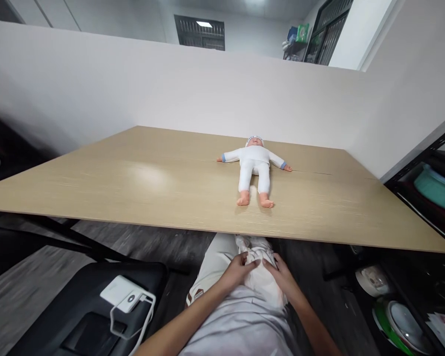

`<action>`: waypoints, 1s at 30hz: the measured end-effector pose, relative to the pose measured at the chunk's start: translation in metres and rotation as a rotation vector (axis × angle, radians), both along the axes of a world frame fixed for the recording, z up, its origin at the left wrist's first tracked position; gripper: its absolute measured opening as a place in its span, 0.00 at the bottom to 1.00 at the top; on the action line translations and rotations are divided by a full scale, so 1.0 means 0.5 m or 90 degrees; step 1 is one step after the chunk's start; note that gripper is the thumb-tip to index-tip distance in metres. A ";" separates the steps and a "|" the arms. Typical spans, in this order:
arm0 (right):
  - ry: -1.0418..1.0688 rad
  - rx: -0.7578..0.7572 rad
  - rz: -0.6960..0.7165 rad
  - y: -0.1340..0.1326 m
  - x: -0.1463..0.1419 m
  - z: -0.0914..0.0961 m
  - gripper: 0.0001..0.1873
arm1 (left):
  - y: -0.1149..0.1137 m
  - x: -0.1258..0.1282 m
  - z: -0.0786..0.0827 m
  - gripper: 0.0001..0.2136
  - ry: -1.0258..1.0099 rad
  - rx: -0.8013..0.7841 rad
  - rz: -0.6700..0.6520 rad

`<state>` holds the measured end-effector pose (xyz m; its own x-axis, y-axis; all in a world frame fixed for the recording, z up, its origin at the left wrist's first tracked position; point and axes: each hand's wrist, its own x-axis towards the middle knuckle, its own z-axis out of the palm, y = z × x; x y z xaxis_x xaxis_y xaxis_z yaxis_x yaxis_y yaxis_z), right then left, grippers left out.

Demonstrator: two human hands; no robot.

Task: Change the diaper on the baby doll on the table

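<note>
holding a crumpled white cloth [258,249] in the lap, the left hand [238,272] and the right hand [284,278] both pinch it with bent fingers. the cloth sits low and near, just under the near edge of the long light wooden table [133,183]. far on the table, a little baby doll in white clothes [255,168] lies on its back, arms out, well apart from the hands. at the near left, a white power bank with a cable [124,294] rests on a black seat [70,311].
</note>
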<state>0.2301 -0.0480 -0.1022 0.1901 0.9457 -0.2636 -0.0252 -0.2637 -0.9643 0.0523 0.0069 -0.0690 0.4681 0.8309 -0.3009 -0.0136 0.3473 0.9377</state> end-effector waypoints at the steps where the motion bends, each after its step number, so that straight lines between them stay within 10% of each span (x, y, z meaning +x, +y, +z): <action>1: 0.019 0.014 -0.003 -0.036 -0.003 0.032 0.37 | -0.027 -0.013 0.036 0.24 0.006 0.027 0.003; 6: -0.004 0.110 -0.083 -0.191 -0.017 0.161 0.36 | -0.152 -0.080 0.216 0.21 0.116 0.307 -0.041; 9: -0.121 0.173 -0.071 -0.185 -0.029 0.186 0.34 | -0.155 -0.084 0.247 0.18 0.107 0.369 0.018; 16: -0.171 0.180 -0.073 -0.042 -0.073 0.156 0.34 | -0.057 -0.062 0.154 0.18 0.011 0.237 0.091; 21: -0.248 0.150 -0.041 -0.036 -0.068 0.118 0.31 | -0.045 -0.070 0.085 0.24 -0.008 0.120 0.107; 27: -0.477 0.305 -0.222 -0.048 -0.038 0.132 0.24 | -0.058 -0.065 0.081 0.24 -0.037 0.119 0.109; 30: -0.577 0.395 -0.173 -0.021 -0.037 0.175 0.21 | -0.058 -0.064 0.088 0.22 -0.001 0.153 0.089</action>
<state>0.2115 -0.0584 -0.0147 0.2923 0.7630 0.5765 0.7661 0.1740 -0.6187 0.0206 -0.0220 -0.0252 0.3444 0.9348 -0.0865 -0.0474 0.1094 0.9929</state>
